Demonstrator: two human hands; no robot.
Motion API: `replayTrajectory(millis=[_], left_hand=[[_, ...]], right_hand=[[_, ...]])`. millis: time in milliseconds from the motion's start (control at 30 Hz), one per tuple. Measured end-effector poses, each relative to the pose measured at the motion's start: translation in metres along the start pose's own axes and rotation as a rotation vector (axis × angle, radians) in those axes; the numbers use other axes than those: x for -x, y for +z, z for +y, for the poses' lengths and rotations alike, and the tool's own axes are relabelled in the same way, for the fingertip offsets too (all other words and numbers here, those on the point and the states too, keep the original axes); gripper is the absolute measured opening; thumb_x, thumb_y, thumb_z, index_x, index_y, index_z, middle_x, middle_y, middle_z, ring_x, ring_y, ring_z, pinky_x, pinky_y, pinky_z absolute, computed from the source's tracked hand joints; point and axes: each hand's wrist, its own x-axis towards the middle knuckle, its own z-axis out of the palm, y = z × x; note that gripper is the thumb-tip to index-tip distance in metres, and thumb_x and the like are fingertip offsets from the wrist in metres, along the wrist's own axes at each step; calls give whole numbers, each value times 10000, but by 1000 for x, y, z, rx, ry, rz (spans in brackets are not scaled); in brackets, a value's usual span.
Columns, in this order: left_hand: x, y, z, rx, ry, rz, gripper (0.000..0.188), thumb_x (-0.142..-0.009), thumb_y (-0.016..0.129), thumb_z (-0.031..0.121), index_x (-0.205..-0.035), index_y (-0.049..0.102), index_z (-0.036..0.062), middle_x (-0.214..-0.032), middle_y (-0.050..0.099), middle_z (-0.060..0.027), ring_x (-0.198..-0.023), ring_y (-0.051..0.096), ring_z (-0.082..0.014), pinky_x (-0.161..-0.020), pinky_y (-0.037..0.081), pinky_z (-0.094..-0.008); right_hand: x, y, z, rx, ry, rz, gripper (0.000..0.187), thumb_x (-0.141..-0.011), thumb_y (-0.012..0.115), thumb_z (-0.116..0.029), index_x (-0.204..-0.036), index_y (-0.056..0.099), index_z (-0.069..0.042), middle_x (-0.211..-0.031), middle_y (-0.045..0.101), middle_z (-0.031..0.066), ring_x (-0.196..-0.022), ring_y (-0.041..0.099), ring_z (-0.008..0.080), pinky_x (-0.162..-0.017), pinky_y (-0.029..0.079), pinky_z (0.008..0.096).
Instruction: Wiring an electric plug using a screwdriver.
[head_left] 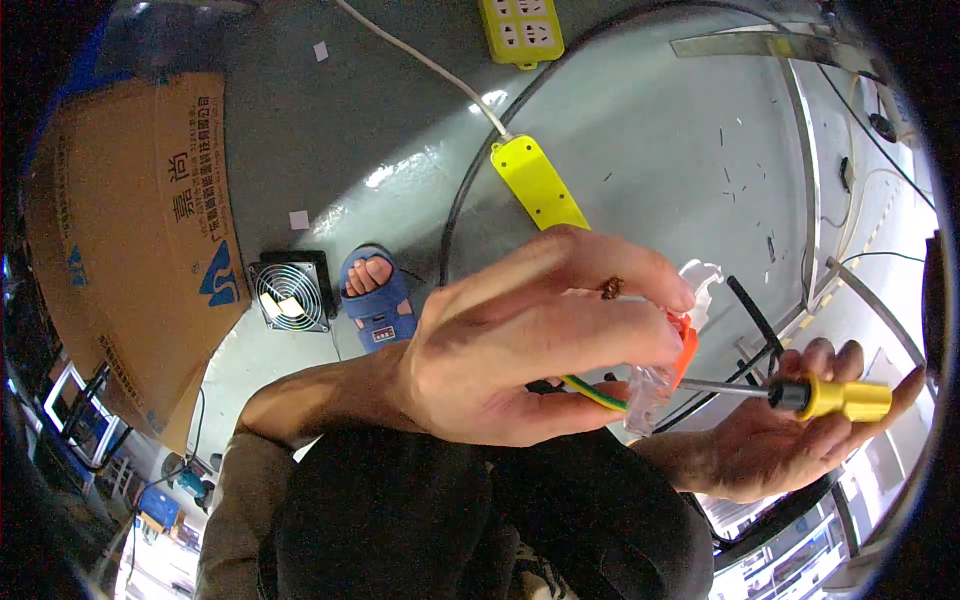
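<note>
My left hand (pixel 530 345) is closed around a clear plastic piece with an orange part (pixel 687 350); it looks like a plug or connector, but my fingers cover much of it. A green-and-yellow wire (pixel 595 392) runs under my fingers to its clear lower end. Bare twisted copper strands (pixel 612 288) stick out between my fingers. In my right hand (pixel 770 450) lies a screwdriver (pixel 850 399) with a yellow and black handle, loosely held by the fingers. Its metal shaft points left and meets the clear and orange piece; the tip is hidden.
Beyond my hands, a yellow power strip (pixel 537 185) with a white cord lies on the grey floor, near another yellow socket block (pixel 523 30). A thick black cable (pixel 462 190) curves past. On the left stand a large cardboard box (pixel 150 220) and a small fan (pixel 291 295).
</note>
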Motion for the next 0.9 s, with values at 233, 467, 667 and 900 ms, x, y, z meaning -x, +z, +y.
replayTrajectory(millis=[233, 467, 667, 900], left_hand=[[-3, -5, 6, -98, 3, -51, 380, -610, 829, 59, -908, 594, 39, -1000, 589, -217, -862, 636, -272, -686, 533, -314], [2, -2, 1, -179, 90, 18, 359, -608, 821, 57, -891, 602, 32, -978, 593, -232, -806, 638, -233, -614, 533, -273], [1, -1, 3, -139, 102, 38, 321, -653, 799, 87, -908, 613, 27, -972, 607, -256, -746, 644, -205, -577, 512, -244], [2, -5, 3, -163, 45, -66, 451, -634, 828, 153, -998, 615, -7, -988, 617, -219, -797, 652, -229, -606, 519, -261]], right_hand=[[-7, -3, -5, -180, 14, 108, 801, -764, 555, -203, -1400, 129, 30, -1043, 469, 147, -770, 513, 171, -677, 465, 310], [-14, 19, -3, 93, 130, -988, 373, -682, 792, -133, -970, 604, 13, -852, 618, 110, -523, 505, 96, -461, 392, 204], [-19, 23, 1, 118, -67, -1020, 532, -674, 806, -132, -1108, 563, 55, -912, 624, 132, -609, 545, 107, -522, 418, 204], [-19, 24, 9, 59, -13, -1012, 525, -673, 804, -143, -1125, 596, 24, -940, 612, 137, -692, 573, 134, -556, 453, 224]])
